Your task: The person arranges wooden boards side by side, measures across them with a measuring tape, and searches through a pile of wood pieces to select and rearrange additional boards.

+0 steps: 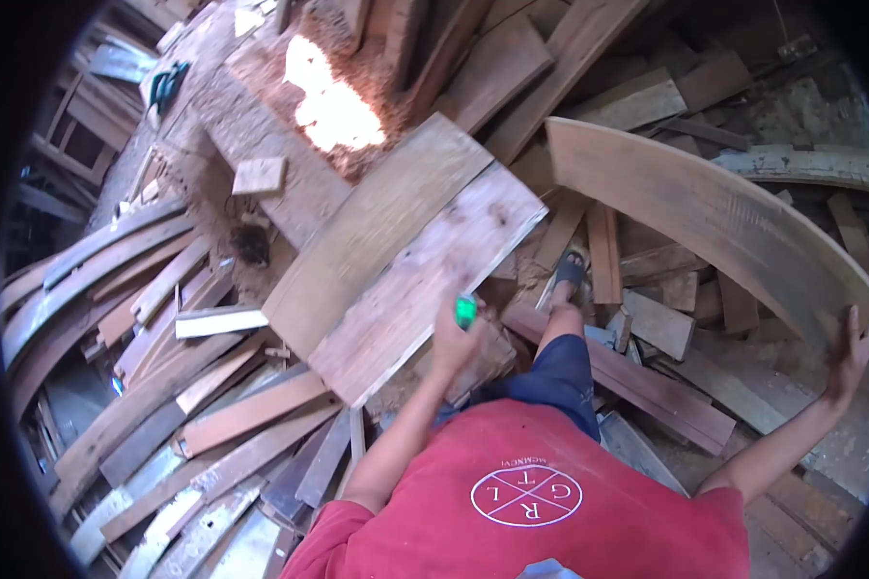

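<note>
My left hand (456,333) is closed around a small bright green object (465,311), beside the lower edge of a wide board. That board has a tan half (377,236) and a paler pinkish half (434,280) with dark knots, lying side by side. Out at the right, my right hand (848,357) grips the lower end of a long curved wooden panel (714,212). The panel stands on edge and arcs up toward the upper middle. Part of my right hand's fingers is hidden behind it.
Curved and straight planks (251,415) are heaped at the left. More offcuts (657,323) lie around my sandalled foot (568,275). A small block (260,176) rests on a timber beyond the board. Sunlit sawdust (333,106) and a dark green tool (167,85) are farther off.
</note>
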The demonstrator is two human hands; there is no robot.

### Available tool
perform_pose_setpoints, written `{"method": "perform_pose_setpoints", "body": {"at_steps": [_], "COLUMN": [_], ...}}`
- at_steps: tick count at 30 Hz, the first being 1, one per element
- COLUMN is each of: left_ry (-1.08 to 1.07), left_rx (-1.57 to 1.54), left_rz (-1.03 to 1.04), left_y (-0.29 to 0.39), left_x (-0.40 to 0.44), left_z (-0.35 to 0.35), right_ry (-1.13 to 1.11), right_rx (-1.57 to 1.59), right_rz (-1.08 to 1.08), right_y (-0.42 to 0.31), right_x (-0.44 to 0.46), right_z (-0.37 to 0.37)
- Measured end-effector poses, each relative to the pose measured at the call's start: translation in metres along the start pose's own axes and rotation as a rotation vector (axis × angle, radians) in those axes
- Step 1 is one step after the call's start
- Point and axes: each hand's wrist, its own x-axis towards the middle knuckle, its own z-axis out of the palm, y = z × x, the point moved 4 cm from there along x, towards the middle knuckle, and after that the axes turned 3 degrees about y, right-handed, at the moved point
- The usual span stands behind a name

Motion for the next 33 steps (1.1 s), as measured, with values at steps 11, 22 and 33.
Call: {"method": "perform_pose_setpoints", "body": {"at_steps": [11, 22, 33], "left_ry": [0.32, 0.616, 0.559], "left_rx": [-0.35, -0.296, 0.099], "left_rz": [-0.681, -0.923, -1.043], "left_y": [-0.061, -0.107, -0.093], "left_x": [-0.147, -0.228, -0.196], "left_z": [-0.26, -0.259, -0.25], "right_ry": [-0.848, -0.872, -0.751], "right_rx": [0.367, -0.253, -0.496], "right_rz": [0.259, -0.342, -0.121], "right_y": [0.04, 0.088, 0.133], "right_x": [-0.012, -0.114, -0.116], "right_z": [0.362, 0.569, 0.598]}}
